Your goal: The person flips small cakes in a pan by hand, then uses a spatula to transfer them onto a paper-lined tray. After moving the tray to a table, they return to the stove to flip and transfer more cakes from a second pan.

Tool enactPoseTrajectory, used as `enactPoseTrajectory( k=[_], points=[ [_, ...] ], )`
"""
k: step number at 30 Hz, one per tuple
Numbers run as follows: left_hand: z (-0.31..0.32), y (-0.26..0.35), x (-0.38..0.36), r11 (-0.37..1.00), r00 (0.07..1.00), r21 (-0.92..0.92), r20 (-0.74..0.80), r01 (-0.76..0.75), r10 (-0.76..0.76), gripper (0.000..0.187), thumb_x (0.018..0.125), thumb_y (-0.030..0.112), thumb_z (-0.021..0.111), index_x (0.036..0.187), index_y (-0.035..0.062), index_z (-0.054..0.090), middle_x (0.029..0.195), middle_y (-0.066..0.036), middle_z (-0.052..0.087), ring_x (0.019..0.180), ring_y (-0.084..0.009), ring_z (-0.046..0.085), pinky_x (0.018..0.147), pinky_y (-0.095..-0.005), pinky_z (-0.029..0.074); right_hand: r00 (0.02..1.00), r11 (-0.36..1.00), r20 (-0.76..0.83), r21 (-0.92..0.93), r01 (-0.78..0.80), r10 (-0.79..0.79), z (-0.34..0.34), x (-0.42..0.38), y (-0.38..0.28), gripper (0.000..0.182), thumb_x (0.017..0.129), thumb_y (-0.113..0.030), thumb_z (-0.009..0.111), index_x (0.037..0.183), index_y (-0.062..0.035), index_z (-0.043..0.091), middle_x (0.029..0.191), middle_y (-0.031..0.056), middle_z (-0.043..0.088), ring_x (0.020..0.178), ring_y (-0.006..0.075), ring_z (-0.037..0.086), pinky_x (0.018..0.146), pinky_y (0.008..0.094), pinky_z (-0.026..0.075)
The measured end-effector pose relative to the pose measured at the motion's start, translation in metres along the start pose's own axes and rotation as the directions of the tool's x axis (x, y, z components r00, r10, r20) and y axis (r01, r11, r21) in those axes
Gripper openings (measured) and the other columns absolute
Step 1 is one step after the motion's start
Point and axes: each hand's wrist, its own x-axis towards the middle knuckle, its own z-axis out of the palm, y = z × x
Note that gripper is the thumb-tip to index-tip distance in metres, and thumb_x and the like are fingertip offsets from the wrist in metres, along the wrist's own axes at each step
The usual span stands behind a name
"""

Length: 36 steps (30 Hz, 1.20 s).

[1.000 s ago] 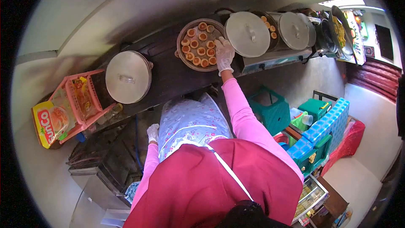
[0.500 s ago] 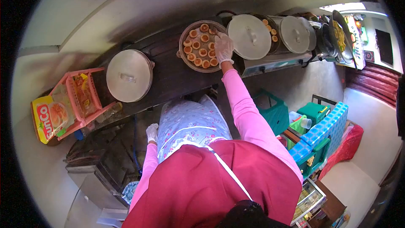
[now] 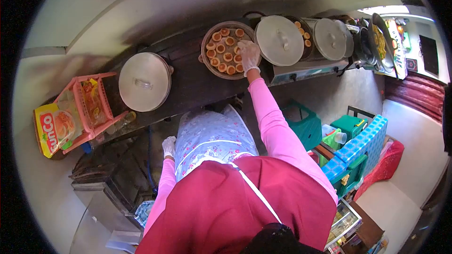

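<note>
Right hand (image 3: pixel 249 55), gloved, is stretched out over the right side of the round tray (image 3: pixel 205 47) of small cakes (image 3: pixel 220 48). Fingers are spread and rest on or just above the cakes at the tray's right edge; grip looks open, nothing clamped, though whether a cake sits under the palm I cannot tell. Pink sleeve (image 3: pixel 273 117) runs back from the wrist to the body.

Left hand (image 3: pixel 169 146), also gloved, hangs low at the person's left side, well apart from the tray, against the light floral apron (image 3: pixel 212 136). Fingers curl loosely; grip state cannot be told, nothing visible in it.

Tray sits on the dark table (image 3: pixel 188 84), toward its far edge, right of centre. Cakes are round, orange-brown rimmed, laid in a ring with a few in the middle.

Just right of the tray: large metal lid (image 3: pixel 278 40), edge close to the hand. Behind that lid a second tray with a few more cakes peeks out (image 3: pixel 302 32). Further right another metal lid (image 3: pixel 329 38), then a pan (image 3: pixel 379 35) at the table's right end.

Left part of the table: covered pot with a metal lid (image 3: pixel 144 81). At the left end, pink plastic rack (image 3: pixel 84 113) holding a yellow packet (image 3: pixel 52 129).
</note>
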Motion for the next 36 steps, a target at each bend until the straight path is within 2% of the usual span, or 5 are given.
enactPoseTrajectory(
  k=[7,12,30,33,36],
  points=[
    [0.002,0.0,-0.001,0.966,0.991,-0.225,0.05,0.13,-0.122,0.027,0.086,0.029,0.051,0.091,0.0128,0.072,0.096,-0.012,0.069,0.091,-0.0288,0.066,0.08,-0.0406,0.05,0.927,0.838,0.065,-0.408,0.363,-0.37,-0.009,-0.002,-0.022,0.019,0.082,-0.009,0.062,0.097,-0.001,0.069,0.092,0.0109,0.069,0.078,0.0227,0.066,0.065,0.0325,0.052],
    [0.021,-0.016,0.008,0.975,0.988,-0.164,0.068,0.148,-0.138,0.027,0.086,0.027,0.051,0.091,0.012,0.072,0.096,-0.013,0.069,0.09,-0.0303,0.065,0.08,-0.0406,0.05,0.988,0.988,0.046,0.037,-0.147,0.146,0.005,-0.008,-0.025,0.025,0.081,-0.015,0.064,0.101,-0.0011,0.069,0.095,0.0146,0.07,0.086,0.0281,0.066,0.071,0.0365,0.05],
    [0.029,-0.023,0.009,0.672,0.946,-0.681,0.098,0.291,-0.31,0.023,0.083,0.027,0.057,0.09,0.0096,0.071,0.094,-0.012,0.069,0.093,-0.0307,0.064,0.08,-0.0411,0.049,0.984,0.979,-0.024,0.107,-0.172,0.175,-0.006,0.008,-0.056,0.027,0.085,-0.02,0.062,0.101,0.0,0.068,0.096,0.0184,0.069,0.089,0.0323,0.065,0.08,0.0384,0.049],
    [0.02,-0.023,0.004,0.987,0.995,-0.127,0.01,0.1,-0.1,0.024,0.083,0.028,0.057,0.093,0.0119,0.071,0.094,-0.011,0.069,0.092,-0.029,0.065,0.08,-0.0404,0.05,0.986,0.996,-0.166,-0.087,-0.024,0.009,-0.013,0.011,-0.046,0.025,0.083,-0.019,0.062,0.099,-0.0004,0.068,0.094,0.0176,0.069,0.089,0.0328,0.065,0.08,0.0382,0.049],
    [0.05,-0.047,0.012,0.898,0.991,-0.421,0.017,0.13,-0.136,0.024,0.083,0.027,0.055,0.095,0.013,0.071,0.095,-0.01,0.069,0.09,-0.028,0.065,0.08,-0.0394,0.051,0.998,0.937,-0.062,-0.35,0.006,-0.03,-0.028,0.014,-0.053,0.025,0.082,-0.017,0.062,0.099,-0.0007,0.069,0.094,0.0182,0.068,0.09,0.034,0.065,0.081,0.0383,0.049]
  ],
)
